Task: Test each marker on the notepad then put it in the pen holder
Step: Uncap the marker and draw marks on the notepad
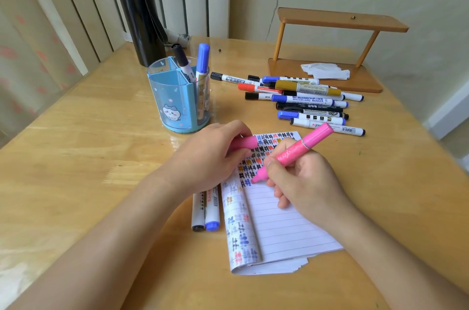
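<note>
My right hand (pixel 302 183) grips an uncapped pink marker (pixel 295 151), its tip touching the lined notepad (pixel 281 221) among rows of coloured test marks. My left hand (pixel 208 157) holds the pink cap (pixel 245 142) and rests on the notepad's upper left corner. The blue pen holder (pixel 177 101) stands behind my left hand with a black-capped and a blue-capped marker in it. A pile of several capped markers (pixel 304 101) lies to the right of the holder. Two more markers (pixel 205 210) lie under my left wrist, beside the notepad.
A tall black bottle (pixel 139 10) stands behind the pen holder. A small wooden shelf (pixel 330 51) with a crumpled white tissue (pixel 324 71) sits at the back right. The wooden table's (pixel 76 157) edge runs along the left and right.
</note>
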